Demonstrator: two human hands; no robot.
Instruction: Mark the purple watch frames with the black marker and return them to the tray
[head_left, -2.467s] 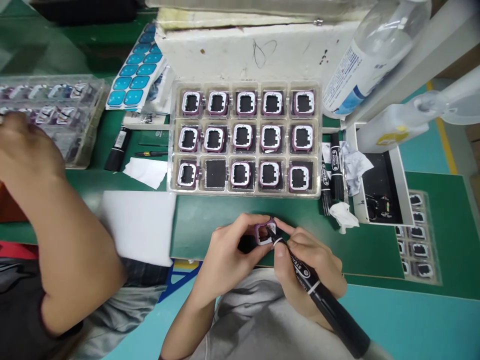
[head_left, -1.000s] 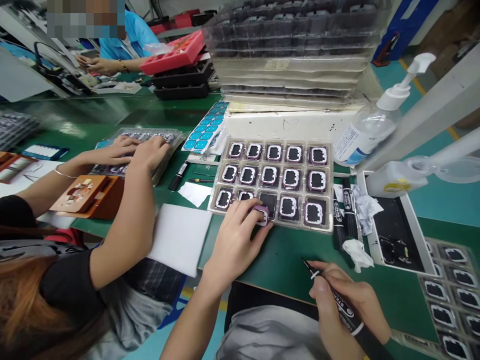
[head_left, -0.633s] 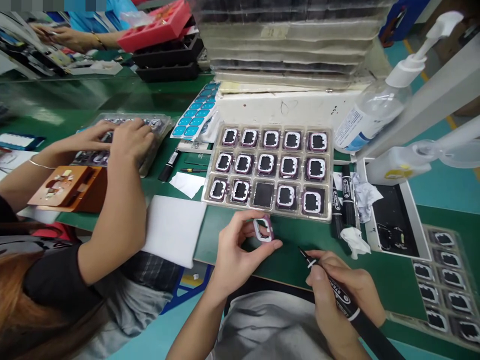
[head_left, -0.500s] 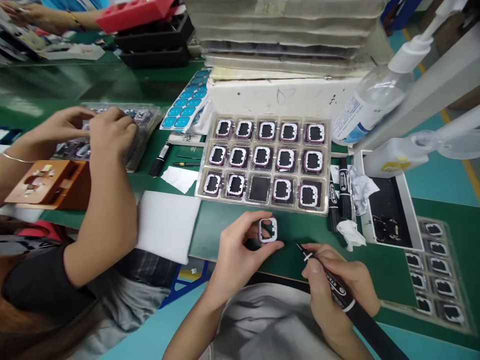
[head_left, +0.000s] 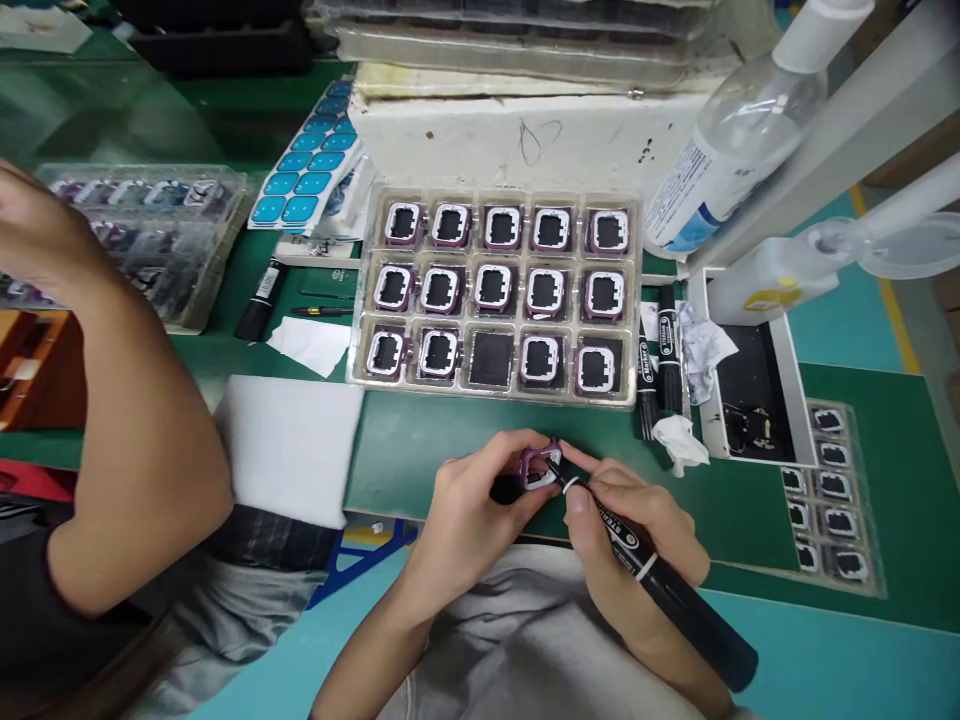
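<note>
Between the thumb and fingers of my left hand [head_left: 472, 510] is a small purple watch case frame [head_left: 531, 468] with a white inner rim, tilted on its side. My right hand [head_left: 637, 525] is closed around a black marker pen [head_left: 664, 590], held like a writing pen. The marker's tip is at the frame's inner edge, and seems to touch it. Just beyond my hands lies a clear plastic tray [head_left: 420, 388] with similar frames in rows. One pocket [head_left: 491, 358] in its front row holds no frame and shows a dark pad.
Right of the tray lie marker pens [head_left: 667, 350], crumpled tissue [head_left: 681, 440] and a white box [head_left: 802, 425]. Bottles [head_left: 739, 150] stand behind. At left are a white foam sheet [head_left: 289, 450], blue stickers [head_left: 300, 180] and a co-worker's arm [head_left: 150, 390]. Another tray [head_left: 832, 500] is far right.
My right hand has brought the marker tip up to the frame. My left hand has turned the frame, so its purple side shows. The view has shifted; the co-worker's hands sit farther left.
</note>
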